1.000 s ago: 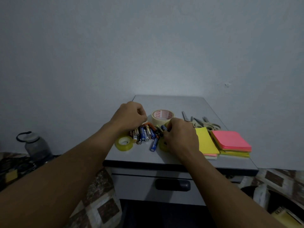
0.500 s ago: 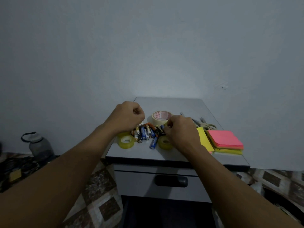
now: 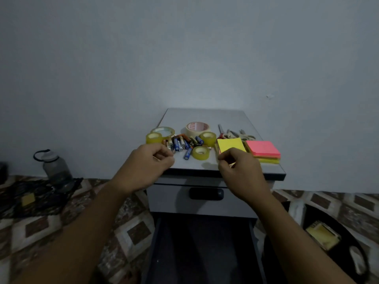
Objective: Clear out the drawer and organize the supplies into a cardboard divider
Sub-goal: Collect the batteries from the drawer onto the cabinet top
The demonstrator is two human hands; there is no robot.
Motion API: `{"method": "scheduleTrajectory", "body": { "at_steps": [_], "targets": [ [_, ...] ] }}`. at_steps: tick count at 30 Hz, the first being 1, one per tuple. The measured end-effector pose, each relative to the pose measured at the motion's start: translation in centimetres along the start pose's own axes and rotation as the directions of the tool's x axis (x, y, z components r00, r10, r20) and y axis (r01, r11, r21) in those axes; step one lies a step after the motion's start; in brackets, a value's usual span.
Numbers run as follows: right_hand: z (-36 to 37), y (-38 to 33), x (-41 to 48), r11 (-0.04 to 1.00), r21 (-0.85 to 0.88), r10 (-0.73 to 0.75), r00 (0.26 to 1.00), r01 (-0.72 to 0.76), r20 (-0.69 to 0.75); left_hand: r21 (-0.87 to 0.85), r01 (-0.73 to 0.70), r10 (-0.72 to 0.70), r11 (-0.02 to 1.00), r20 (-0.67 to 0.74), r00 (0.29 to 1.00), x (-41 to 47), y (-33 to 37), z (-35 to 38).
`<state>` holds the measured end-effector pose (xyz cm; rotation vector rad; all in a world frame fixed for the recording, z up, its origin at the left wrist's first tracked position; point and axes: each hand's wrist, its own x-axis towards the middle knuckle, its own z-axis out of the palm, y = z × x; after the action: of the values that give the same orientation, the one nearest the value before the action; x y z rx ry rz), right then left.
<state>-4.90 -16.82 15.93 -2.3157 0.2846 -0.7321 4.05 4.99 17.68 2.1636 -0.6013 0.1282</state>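
batteries lie heaped on the tabletop, likely grouped for sorting. left hand and right hand curl near them; grasp unclear.

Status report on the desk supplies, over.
Left hand, right hand curled at cabinet edge, grip unclear. Batteries, tape rolls, sticky notes, scissors on top. No divider in sight.

Both forearms stretch forward — the left hand and right hand held apart, knuckles up, fingers curled in.
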Motion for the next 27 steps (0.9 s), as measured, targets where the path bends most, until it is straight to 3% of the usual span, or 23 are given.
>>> {"method": "scheduleTrajectory", "body": {
  "at_steps": [4,6,9,12,17,19,23,27],
  "targets": [
    [1.1,2.0,-5.3,0.983,0.062,0.17,0.982,-0.175,0.078,-0.082,0.144,-0.138,0.986,0.08,0.987,-4.8,-1.5,2.9],
    [1.9,3.3,-8.2,0.926,0.153,0.321,0.934,-0.344,0.158,-0.077,0.241,-0.227,0.968,0.151,0.962,-7.4,-2.6,4.8],
    [3.2,5.4,-12.3,0.724,0.304,0.553,0.785,-0.619,0.279,-0.068,0.386,-0.358,0.92,0.256,0.898,-11.4,-3.7,7.4],
    [4.5,6.7,-16.1,0.54,0.337,0.683,0.635,-0.771,0.359,-0.133,0.531,-0.466,0.837,0.336,0.819,-15.0,-3.8,9.5],
    [6.4,7.3,-20.7,0.444,0.324,0.772,0.54,-0.835,0.335,-0.157,0.802,-0.665,0.577,0.48,0.573,-18.5,-4.1,12.3],
    [6.5,7.4,-21.7,0.413,0.332,0.794,0.514,-0.848,0.325,-0.175,0.847,-0.703,0.501,0.489,0.517,-19.3,-4.6,13.0],
    [6.8,8.1,-23.0,0.249,0.41,0.837,0.408,-0.877,0.363,-0.248,0.85,-0.746,0.465,0.407,0.527,-20.1,-5.5,14.1],
    [7.3,8.3,-22.4,0.252,0.511,0.845,0.445,-0.822,0.298,-0.414,0.812,-0.77,0.411,0.318,0.552,-19.7,-5.5,14.6]
  ]
}}
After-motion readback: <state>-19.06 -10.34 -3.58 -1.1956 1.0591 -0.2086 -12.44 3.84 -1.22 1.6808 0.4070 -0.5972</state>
